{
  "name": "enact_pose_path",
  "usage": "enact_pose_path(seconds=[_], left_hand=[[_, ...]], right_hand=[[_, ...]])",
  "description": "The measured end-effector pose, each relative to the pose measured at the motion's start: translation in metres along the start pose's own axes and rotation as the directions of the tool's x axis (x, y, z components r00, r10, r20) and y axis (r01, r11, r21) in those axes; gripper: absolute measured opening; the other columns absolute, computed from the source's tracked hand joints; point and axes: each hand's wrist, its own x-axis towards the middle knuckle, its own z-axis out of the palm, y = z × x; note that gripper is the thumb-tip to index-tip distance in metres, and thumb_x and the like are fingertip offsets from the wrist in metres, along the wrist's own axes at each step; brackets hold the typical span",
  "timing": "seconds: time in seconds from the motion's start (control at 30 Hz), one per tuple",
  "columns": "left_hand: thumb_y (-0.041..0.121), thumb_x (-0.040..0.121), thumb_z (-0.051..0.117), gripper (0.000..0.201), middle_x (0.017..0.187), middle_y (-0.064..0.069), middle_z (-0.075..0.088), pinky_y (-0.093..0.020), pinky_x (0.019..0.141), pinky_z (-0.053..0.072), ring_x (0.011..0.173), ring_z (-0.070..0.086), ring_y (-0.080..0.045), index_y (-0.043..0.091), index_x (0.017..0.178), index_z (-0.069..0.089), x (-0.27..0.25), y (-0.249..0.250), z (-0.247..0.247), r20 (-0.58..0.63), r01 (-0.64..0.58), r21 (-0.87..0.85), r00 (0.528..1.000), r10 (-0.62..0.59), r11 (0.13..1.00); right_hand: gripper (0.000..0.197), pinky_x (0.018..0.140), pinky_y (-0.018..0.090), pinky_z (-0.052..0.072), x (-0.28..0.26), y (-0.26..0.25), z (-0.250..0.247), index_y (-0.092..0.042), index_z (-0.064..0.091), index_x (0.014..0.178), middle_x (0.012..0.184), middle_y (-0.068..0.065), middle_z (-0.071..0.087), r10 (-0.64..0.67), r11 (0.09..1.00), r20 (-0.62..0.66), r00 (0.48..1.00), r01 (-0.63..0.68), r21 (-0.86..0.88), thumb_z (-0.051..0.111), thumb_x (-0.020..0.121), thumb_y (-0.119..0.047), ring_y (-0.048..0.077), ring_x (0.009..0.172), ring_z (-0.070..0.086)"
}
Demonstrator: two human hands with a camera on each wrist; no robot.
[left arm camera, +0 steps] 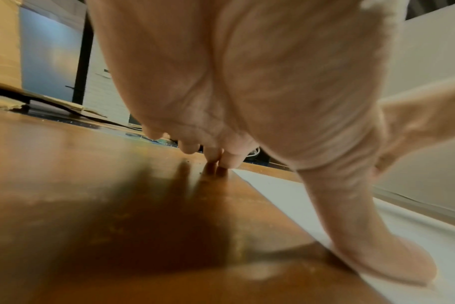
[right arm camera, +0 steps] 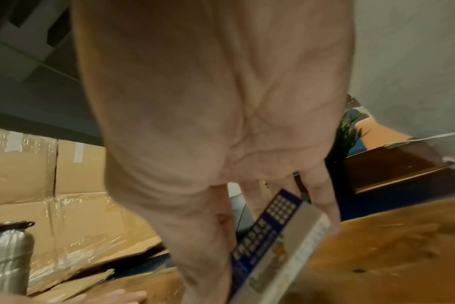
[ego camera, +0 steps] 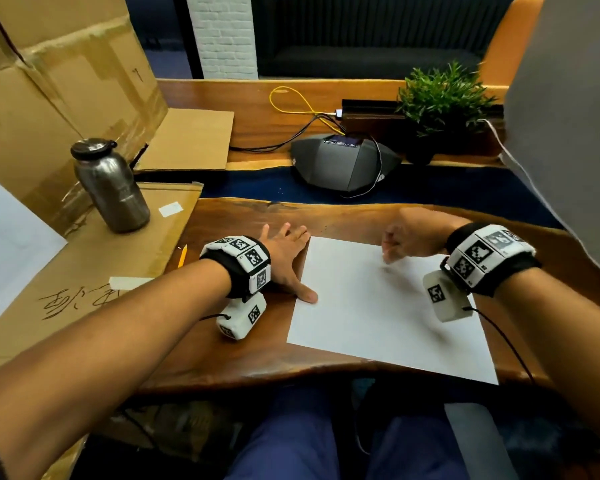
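Left forearm (ego camera: 118,341) nearest, coming in from the near left corner. Left hand (ego camera: 284,258) flat on the tabletop (ego camera: 243,355), fingers straight and spread, gripping nothing. Its thumb (ego camera: 307,294) presses the left edge of the paper (ego camera: 378,306). Paper lies flat by the tabletop's near edge, right of centre. The left wrist view adds detail: fingertips down on bare wood just beside the sheet's far left corner, thumb pad across the edge.

Right hand (ego camera: 409,237) over the paper's far edge, toward its right corner. In the head view it is blurred and bunched, and what it holds is unreadable. The right wrist view shows it: thumb and fingers pinch a small box (right arm camera: 281,242), tilted, with blue print and a white grid on one face and a pale side. Cannot tell whether the box touches the wood.

Bottle (ego camera: 113,187) upright on cardboard (ego camera: 84,271) at the left edge, well apart from both hands. It shows in the head and right wrist views only.
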Motion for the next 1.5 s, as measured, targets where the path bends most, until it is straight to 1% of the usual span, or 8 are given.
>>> enact_pose_path(seconds=[0.23, 0.43, 0.57, 0.67, 0.77, 1.17, 1.37, 1.5], left_hand=[[0.085, 0.061, 0.064, 0.138, 0.164, 0.0, -0.019, -0.06, 0.117, -0.01, 0.151, -0.016, -0.026, 0.021, 0.157, -0.012, 0.003, 0.004, -0.007, 0.008, 0.023, 0.038, 1.0, -0.023, 0.999], [0.081, 0.07, 0.061, 0.124, 0.166, -0.003, -0.008, -0.058, 0.119, -0.009, 0.152, -0.012, -0.025, 0.017, 0.159, 0.002, 0.002, 0.019, -0.008, -0.082, 0.009, 0.032, 0.997, -0.007, 0.999], [0.072, 0.072, 0.069, 0.112, 0.166, -0.003, 0.008, -0.056, 0.12, -0.006, 0.152, -0.001, -0.025, 0.018, 0.157, 0.02, -0.001, 0.026, -0.009, -0.175, -0.047, -0.049, 0.984, 0.038, 0.998], [0.06, 0.07, 0.079, 0.084, 0.148, 0.0, 0.045, -0.052, 0.116, 0.028, 0.139, 0.038, -0.028, 0.024, 0.14, 0.048, -0.003, 0.03, -0.007, -0.256, -0.09, -0.202, 0.966, 0.036, 0.975], [0.049, 0.068, 0.085, 0.057, 0.111, 0.005, 0.061, -0.04, 0.091, 0.052, 0.103, 0.058, -0.018, 0.024, 0.113, 0.061, -0.003, 0.033, -0.005, -0.326, -0.137, -0.346, 0.945, 0.018, 0.928], [0.014, 0.079, 0.079, 0.027, 0.094, -0.004, 0.071, -0.037, 0.078, 0.059, 0.088, 0.069, -0.02, 0.026, 0.099, 0.065, -0.004, 0.023, -0.036, -0.582, -0.318, -0.704, 0.77, -0.26, 0.635], [0.013, 0.083, 0.074, 0.02, 0.102, -0.007, 0.069, -0.048, 0.082, 0.059, 0.093, 0.068, -0.028, 0.031, 0.089, 0.068, -0.006, 0.002, -0.05, -0.658, -0.443, -0.722, 0.677, -0.33, 0.532], [0.011, 0.086, 0.074, 0.021, 0.099, -0.012, 0.072, -0.05, 0.078, 0.06, 0.088, 0.07, -0.03, 0.03, 0.09, 0.067, -0.008, -0.004, -0.067, -0.699, -0.528, -0.707, 0.621, -0.355, 0.47]], right_hand=[[0.01, 0.071, 0.028, 0.047, -0.043, 0.038, 0.01, -0.021, 0.074, 0.092, 0.095, -0.004, 0.071, 0.266, 0.963, -0.009, 0.964, -0.266, 0.042, 0.075, 0.086, -0.028, 0.015, 0.084, 0.061], [0.012, 0.081, 0.035, 0.057, -0.051, 0.026, 0.032, -0.015, 0.073, 0.094, 0.1, 0.003, 0.071, 0.293, 0.953, 0.005, 0.956, -0.293, 0.071, 0.073, 0.085, -0.024, 0.023, 0.091, 0.065], [0.013, 0.071, 0.031, 0.051, -0.052, 0.019, 0.035, -0.013, 0.073, 0.096, 0.099, 0.004, 0.07, 0.291, 0.953, -0.046, 0.955, -0.286, 0.1, 0.073, 0.085, -0.021, 0.023, 0.088, 0.064], [0.008, 0.072, 0.03, 0.05, -0.053, 0.018, 0.038, -0.015, 0.072, 0.091, 0.099, 0.005, 0.07, 0.3, 0.943, -0.073, 0.951, -0.284, 0.172, 0.074, 0.085, -0.02, 0.024, 0.09, 0.064], [0.007, 0.072, 0.03, 0.05, -0.056, 0.019, 0.04, -0.014, 0.072, 0.088, 0.098, 0.006, 0.07, 0.327, 0.927, -0.099, 0.94, -0.299, 0.227, 0.073, 0.085, -0.02, 0.024, 0.089, 0.064], [0.015, 0.07, 0.029, 0.045, -0.056, 0.032, 0.037, -0.01, 0.071, 0.093, 0.094, 0.004, 0.064, 0.429, 0.832, -0.182, 0.885, -0.308, 0.463, 0.073, 0.089, -0.025, 0.021, 0.088, 0.058], [0.019, 0.06, 0.023, 0.047, -0.054, 0.048, 0.026, -0.006, 0.071, 0.095, 0.088, 0.005, 0.067, 0.479, 0.574, -0.286, 0.83, -0.049, 0.818, 0.072, 0.091, -0.024, 0.015, 0.079, 0.063], [0.016, 0.071, 0.028, 0.054, -0.048, 0.052, 0.011, -0.012, 0.075, 0.09, 0.089, 0.002, 0.071, 0.493, 0.594, -0.439, 0.751, 0.079, 0.801, 0.074, 0.09, -0.028, 0.016, 0.086, 0.067]])
